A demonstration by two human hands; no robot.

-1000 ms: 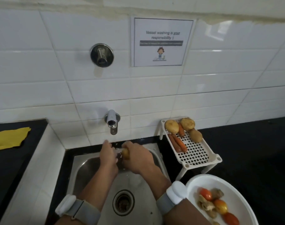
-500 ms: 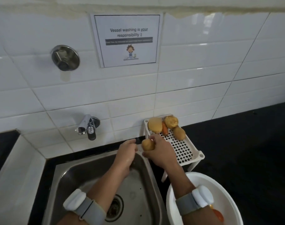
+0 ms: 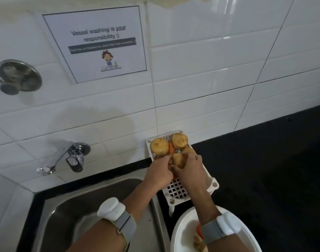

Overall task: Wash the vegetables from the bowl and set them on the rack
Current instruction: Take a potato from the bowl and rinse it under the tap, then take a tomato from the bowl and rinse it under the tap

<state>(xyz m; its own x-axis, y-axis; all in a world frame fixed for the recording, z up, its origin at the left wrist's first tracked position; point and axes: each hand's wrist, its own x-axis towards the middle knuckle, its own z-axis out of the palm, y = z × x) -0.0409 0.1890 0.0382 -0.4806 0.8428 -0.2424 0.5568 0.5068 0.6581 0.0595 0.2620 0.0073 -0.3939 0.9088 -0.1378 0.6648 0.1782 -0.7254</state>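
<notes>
Set the potato (image 3: 177,159), gripped in the right hand (image 3: 189,171) with the left hand (image 3: 160,172) pinching beside it, gently onto the rack (image 3: 212,186) at centre frame.

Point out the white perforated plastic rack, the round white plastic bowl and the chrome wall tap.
White perforated plastic rack (image 3: 214,185): head view, on its near right corner.
Round white plastic bowl (image 3: 181,231): head view, on its bare inner wall, left side.
Chrome wall tap (image 3: 74,160): head view, on its spout body.
</notes>
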